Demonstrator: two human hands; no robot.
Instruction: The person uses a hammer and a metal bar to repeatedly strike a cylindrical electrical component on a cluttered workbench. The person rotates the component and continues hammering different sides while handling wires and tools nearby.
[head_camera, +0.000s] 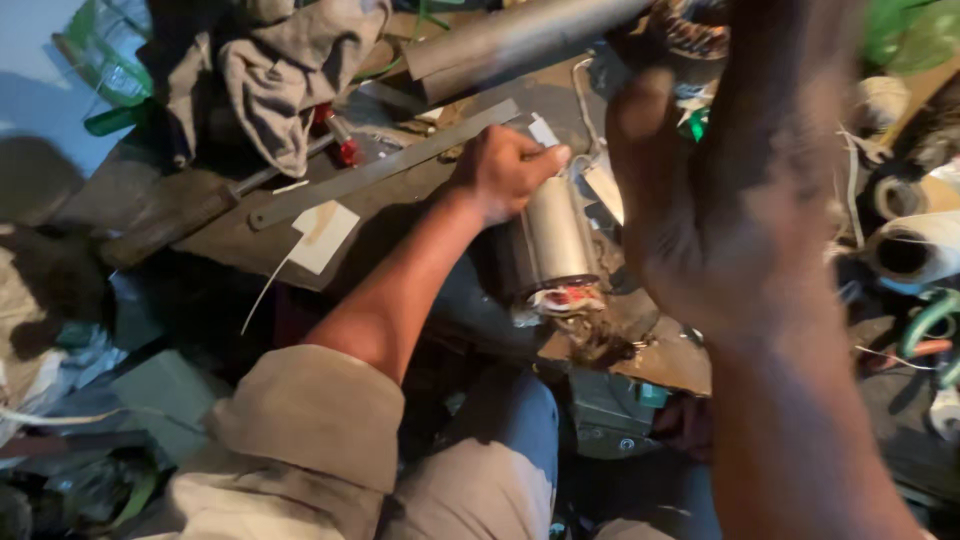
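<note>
My left hand (505, 170) reaches forward and rests on the top end of a shiny metal cylinder (555, 240), a motor core with wire windings showing at its near end (565, 300). Its fingers pinch a small white paper slip (545, 133) against the cylinder. My right hand (700, 200) is raised close to the camera and blurred. Its palm faces me with the fingers spread upward, and nothing shows in it. It hides part of the bench behind it.
A long flat metal bar (385, 165) lies on the dark bench beside a white paper piece (322, 235). A grey cloth (285, 70) and a metal pipe (510, 40) sit at the back. White rolls (915, 245) lie at the right. My knees are below.
</note>
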